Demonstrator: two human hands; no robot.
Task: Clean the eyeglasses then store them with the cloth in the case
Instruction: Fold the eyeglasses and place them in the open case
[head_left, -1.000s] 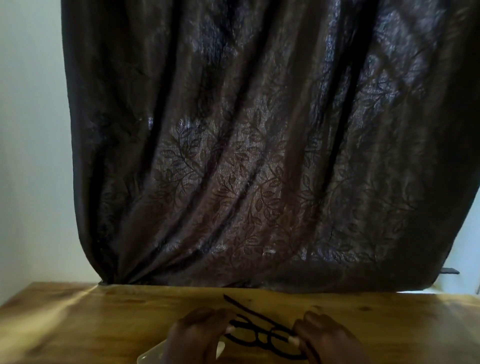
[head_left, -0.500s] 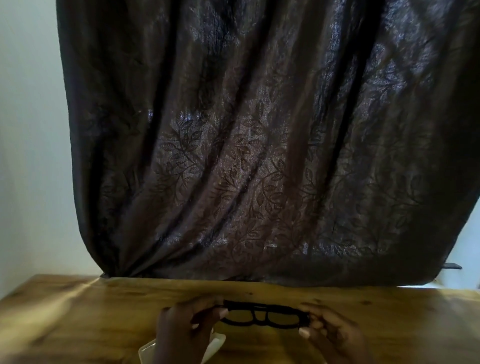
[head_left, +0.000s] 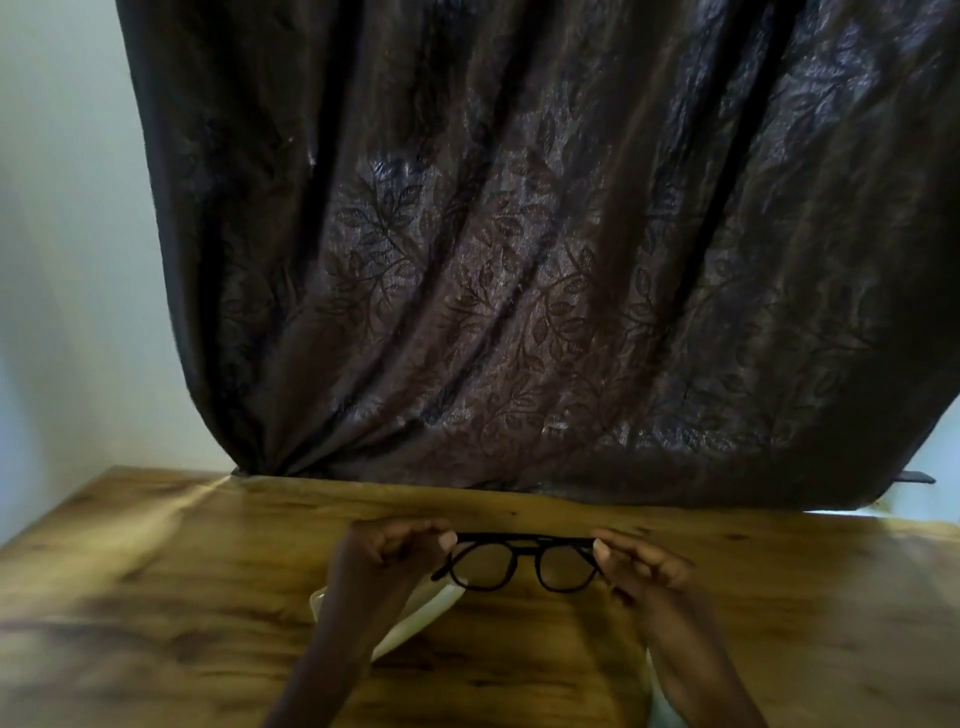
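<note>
Low centre, left hand (head_left: 387, 545) and right hand (head_left: 639, 564) are pinching the eyeglasses (head_left: 524, 543) by the ends, each grip holding the frame over the worktop (head_left: 156, 571); cleaning is waiting on the cloth, possibly the pale piece (head_left: 431, 608) beneath

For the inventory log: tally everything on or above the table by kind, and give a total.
eyeglasses: 1
hands: 2 (left hand, right hand)
pale items, partly hidden by the forearms: 2 (left pale item, right pale item)
total: 5
</note>
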